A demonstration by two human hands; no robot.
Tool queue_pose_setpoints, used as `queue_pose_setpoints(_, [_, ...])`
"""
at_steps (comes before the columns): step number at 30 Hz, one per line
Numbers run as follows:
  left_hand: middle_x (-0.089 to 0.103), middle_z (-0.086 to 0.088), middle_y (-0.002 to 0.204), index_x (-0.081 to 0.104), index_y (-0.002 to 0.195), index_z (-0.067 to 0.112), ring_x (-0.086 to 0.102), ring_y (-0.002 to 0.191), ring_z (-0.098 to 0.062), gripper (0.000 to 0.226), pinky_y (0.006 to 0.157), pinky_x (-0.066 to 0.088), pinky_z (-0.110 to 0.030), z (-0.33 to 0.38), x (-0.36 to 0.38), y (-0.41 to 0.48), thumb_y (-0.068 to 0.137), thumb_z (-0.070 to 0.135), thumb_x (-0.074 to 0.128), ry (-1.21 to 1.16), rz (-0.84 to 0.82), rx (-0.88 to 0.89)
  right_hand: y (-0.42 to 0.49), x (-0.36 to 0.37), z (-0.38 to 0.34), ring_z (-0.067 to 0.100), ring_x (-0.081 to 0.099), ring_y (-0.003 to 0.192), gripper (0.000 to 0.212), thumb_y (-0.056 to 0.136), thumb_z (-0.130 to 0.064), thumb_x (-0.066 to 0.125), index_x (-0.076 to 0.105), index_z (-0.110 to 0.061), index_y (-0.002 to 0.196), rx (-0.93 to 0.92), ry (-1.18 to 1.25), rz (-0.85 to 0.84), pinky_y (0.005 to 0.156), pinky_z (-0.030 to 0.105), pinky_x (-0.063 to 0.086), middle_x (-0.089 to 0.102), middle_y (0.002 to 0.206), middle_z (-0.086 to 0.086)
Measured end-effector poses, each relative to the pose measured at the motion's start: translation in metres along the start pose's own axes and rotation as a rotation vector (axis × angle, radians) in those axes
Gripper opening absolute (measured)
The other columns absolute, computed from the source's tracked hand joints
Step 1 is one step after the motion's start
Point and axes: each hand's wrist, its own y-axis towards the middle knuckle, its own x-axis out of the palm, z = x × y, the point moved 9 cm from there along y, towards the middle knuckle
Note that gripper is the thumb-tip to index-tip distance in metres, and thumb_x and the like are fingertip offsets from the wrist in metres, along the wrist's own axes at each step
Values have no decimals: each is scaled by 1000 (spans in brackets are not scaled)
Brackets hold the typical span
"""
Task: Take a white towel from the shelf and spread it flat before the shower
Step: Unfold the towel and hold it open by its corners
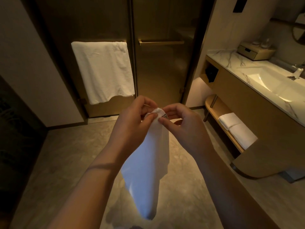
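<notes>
Before the shower doors (pixel 163 63), both hands pinch the top corner of a white towel (pixel 148 162), which hangs down above the floor (pixel 74 154). The left hand (pixel 137 119) and right hand (pixel 183 123) grasp it with thumb and fingertips, close together. More folded towels (pixel 236 129) lie on the shelf (pixel 214 106) at right.

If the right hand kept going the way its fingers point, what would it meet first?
The right hand points left across the top of the white towel it pinches; next it would likely meet the left hand, pinching the same edge, though depth is unclear.
</notes>
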Motion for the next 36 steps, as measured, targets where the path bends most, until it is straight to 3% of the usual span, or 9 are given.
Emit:
queue_pose_setpoints(7, [59,40,92,48,91,53,60,91,13,33,68,50,-8,7,-4,-2,88,25,64,5,6,45,3,1,2,-11,54,83,11,79,-46,67,57,-45,84,62,72,-116,59,10,38,59,82,-28])
queue_pose_setpoints(11, [62,31,98,50,91,52,62,91,8,32,69,53,-16,8,-6,-2,88,23,63,-48,15,46,4,0,2,-7,53,80,4,80,-44,66,63,-42,82,60,78,-168,61,17,40,60,79,-24])
queue_pose_setpoints(15, [66,23,93,53,91,50,64,92,4,31,73,52,-20,7,-4,0,87,21,65,-114,28,9,3,-9,0,-1,53,81,7,81,-40,67,66,-33,83,-6,14,-101,62,17,44,59,79,-20])
queue_pose_setpoints(21, [68,15,95,60,112,36,65,92,0,29,77,53,-17,3,-4,3,85,26,66,-217,-16,-34,1,-27,-15,1,53,82,11,84,-39,62,65,-28,86,-118,-34,33,61,7,39,58,80,-20])
queue_pose_setpoints(24, [68,18,92,63,101,38,64,87,3,19,72,51,-12,4,-2,3,86,26,65,-176,-18,-43,0,-34,-18,-1,53,81,10,85,-34,64,67,-24,87,-139,-39,49,62,7,37,59,80,-16])
queue_pose_setpoints(27, [69,16,85,65,93,37,66,83,-1,14,69,54,-17,9,-1,1,87,24,65,-220,26,-45,0,-39,-17,-2,52,83,9,84,-35,63,64,-27,87,-121,-59,57,59,8,38,60,81,-14])
queue_pose_setpoints(32, [67,22,86,64,90,41,65,82,0,15,68,53,-15,19,2,2,87,26,65,-226,12,-22,-6,-44,-34,-6,52,90,12,87,-31,63,59,-37,96,-197,-82,127,60,10,44,54,88,-30])
queue_pose_setpoints(36, [66,26,86,62,86,43,63,82,3,16,64,49,-9,22,4,1,86,27,66,-210,0,-22,-7,-46,-40,-1,54,89,11,86,-24,66,64,-31,93,-233,-92,163,67,7,43,59,84,-19])
